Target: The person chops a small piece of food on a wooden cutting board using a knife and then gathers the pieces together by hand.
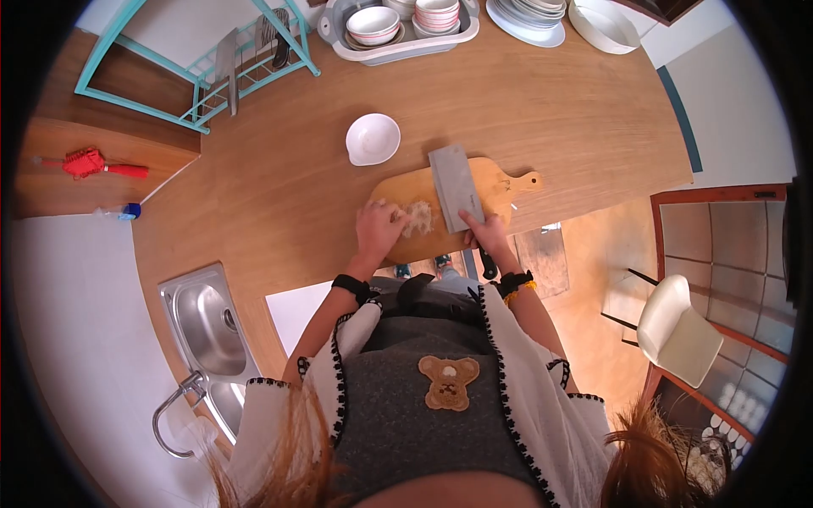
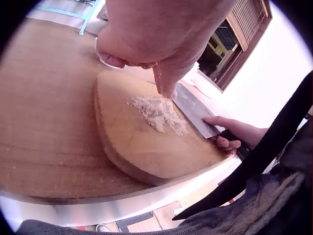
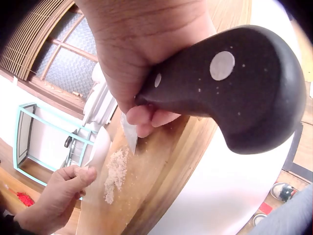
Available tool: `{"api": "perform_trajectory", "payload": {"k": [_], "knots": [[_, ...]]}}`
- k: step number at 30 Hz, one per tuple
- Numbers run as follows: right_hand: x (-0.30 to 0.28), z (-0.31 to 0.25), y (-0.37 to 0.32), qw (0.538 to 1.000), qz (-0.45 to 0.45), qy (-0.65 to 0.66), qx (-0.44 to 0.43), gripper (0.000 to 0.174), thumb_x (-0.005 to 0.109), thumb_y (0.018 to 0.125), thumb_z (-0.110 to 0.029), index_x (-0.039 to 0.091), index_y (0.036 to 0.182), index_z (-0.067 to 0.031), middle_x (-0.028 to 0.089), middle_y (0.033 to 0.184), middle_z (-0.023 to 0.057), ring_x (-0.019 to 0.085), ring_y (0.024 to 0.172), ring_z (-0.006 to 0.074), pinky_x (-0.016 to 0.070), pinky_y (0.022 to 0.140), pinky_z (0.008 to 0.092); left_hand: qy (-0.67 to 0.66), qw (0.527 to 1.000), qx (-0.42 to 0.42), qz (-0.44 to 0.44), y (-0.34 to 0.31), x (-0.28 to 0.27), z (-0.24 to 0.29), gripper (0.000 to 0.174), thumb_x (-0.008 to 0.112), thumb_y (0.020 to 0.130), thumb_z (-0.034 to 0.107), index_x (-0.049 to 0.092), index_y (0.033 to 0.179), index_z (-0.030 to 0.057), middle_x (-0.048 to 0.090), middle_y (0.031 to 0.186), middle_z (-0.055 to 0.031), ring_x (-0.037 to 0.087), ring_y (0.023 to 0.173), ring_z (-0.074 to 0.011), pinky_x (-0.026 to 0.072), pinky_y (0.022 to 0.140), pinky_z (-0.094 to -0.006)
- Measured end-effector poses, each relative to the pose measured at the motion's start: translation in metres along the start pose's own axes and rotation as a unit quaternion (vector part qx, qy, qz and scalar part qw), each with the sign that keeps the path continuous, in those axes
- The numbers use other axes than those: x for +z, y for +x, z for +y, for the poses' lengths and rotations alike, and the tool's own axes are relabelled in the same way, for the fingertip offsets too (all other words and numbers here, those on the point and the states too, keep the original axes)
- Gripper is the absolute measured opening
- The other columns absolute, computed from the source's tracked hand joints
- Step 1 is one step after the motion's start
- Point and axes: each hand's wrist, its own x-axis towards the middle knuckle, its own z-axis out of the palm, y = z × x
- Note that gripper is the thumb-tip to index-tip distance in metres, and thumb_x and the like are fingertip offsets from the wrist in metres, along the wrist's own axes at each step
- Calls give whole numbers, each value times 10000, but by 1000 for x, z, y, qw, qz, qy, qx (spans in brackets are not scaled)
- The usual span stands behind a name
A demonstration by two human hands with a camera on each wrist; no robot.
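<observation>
A cleaver (image 1: 456,188) lies flat across the wooden board (image 1: 498,173), its black handle (image 3: 254,83) gripped by my right hand (image 1: 489,234) with the thumb on the blade. Pale minced food (image 2: 159,112) forms a loose heap on the board, left of the blade. My left hand (image 1: 378,229) is over the board's left end beside the heap, fingers bent; in the right wrist view the left hand (image 3: 56,198) has its thumb close to the fingertips. Whether it holds any crumbs, I cannot tell.
Behind the board stands a white bowl (image 1: 373,140). Stacked bowls in a grey basin (image 1: 406,56), plates (image 1: 529,32) and a white dish (image 1: 604,27) are along the far edge. A turquoise rack (image 1: 203,80) stands far left, a sink (image 1: 206,326) near left.
</observation>
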Motion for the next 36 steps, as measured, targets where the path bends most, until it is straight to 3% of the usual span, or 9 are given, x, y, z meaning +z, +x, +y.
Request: {"api": "perform_trajectory", "payload": {"k": [6, 11, 17, 26, 29, 36], "knots": [[0, -2, -1, 1000, 1, 1, -1, 420, 689, 820, -350, 626, 882, 60, 578, 521, 75, 528, 389, 130, 422, 382, 260, -28, 997, 48, 49, -5, 3, 4, 200, 663, 767, 250, 654, 671, 75, 544, 666, -88, 530, 736, -285, 382, 646, -405], [1, -2, -3, 1000, 10, -3, -6, 410, 688, 821, -348, 626, 864, 54, 582, 525, 74, 526, 387, 127, 421, 381, 261, 31, 999, 44, -4, -3, 7, 5, 305, 584, 841, 294, 636, 656, 58, 601, 728, -100, 546, 783, -286, 369, 686, -418], [1, 1, -1, 1000, 8, 9, -6, 409, 685, 824, -349, 624, 858, 54, 583, 527, 74, 531, 393, 126, 422, 388, 261, 27, 999, 47, -1, 0, 9, 5, 373, 523, 890, 289, 623, 637, 34, 596, 706, -121, 544, 794, -304, 375, 708, -433], [0, 1, -3, 1000, 4, 17, -9, 404, 674, 834, -348, 614, 834, 52, 586, 530, 70, 540, 406, 120, 429, 401, 254, 43, 996, 77, 0, -2, 8, 6, 194, 547, 868, 260, 587, 791, 87, 574, 846, -76, 529, 883, -269, 366, 736, -419], [0, 2, -3, 1000, 9, 4, -12, 398, 670, 837, -346, 615, 830, 48, 587, 530, 66, 542, 411, 119, 428, 403, 253, 8, 998, 53, -44, -2, 1, 7, 134, 588, 831, 240, 599, 794, 112, 550, 800, -56, 530, 860, -255, 352, 721, -395], [1, 0, -5, 1000, 7, 0, -10, 393, 664, 843, -345, 629, 876, 45, 582, 527, 59, 529, 397, 118, 419, 395, 255, 2, 998, 57, -32, -5, 0, 7, 105, 622, 797, 235, 629, 797, 131, 556, 776, -46, 533, 839, -243, 342, 705, -389]]}}
